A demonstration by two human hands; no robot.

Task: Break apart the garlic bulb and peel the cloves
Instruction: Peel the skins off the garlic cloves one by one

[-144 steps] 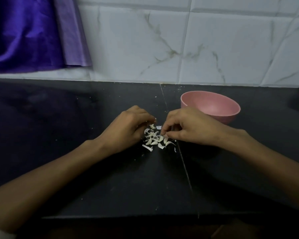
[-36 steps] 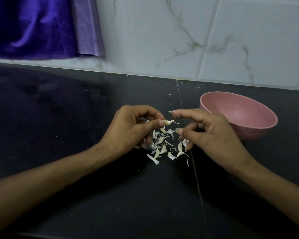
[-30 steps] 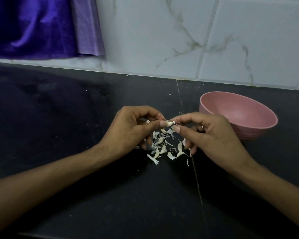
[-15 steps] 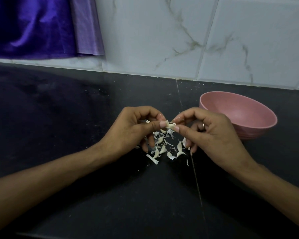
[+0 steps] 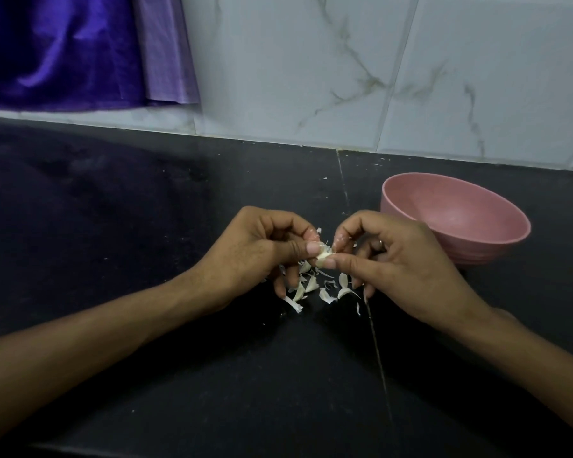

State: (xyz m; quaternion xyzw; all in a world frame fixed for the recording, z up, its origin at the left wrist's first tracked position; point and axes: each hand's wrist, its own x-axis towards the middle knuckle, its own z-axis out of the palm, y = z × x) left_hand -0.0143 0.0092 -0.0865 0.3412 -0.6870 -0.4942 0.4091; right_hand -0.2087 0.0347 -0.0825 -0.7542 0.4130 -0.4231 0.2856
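Since the frame half a second back, both hands have closed in tighter on the garlic clove [image 5: 323,256], and the right forefinger now curls down over it. Left hand [image 5: 262,256] pinches the clove between thumb and forefinger, its other fingers curled under. Right hand [image 5: 391,259] pinches the clove's other end, thumb below; a ring shows on one bent finger. Most of the clove is hidden by the fingertips, so how much skin remains cannot be told. It sits between the two hands, above a scatter of peels [image 5: 315,289] on the dark bench [image 5: 113,226]. A pink bowl [image 5: 497,239] stands just beyond the right hand, toward the bench's back edge.
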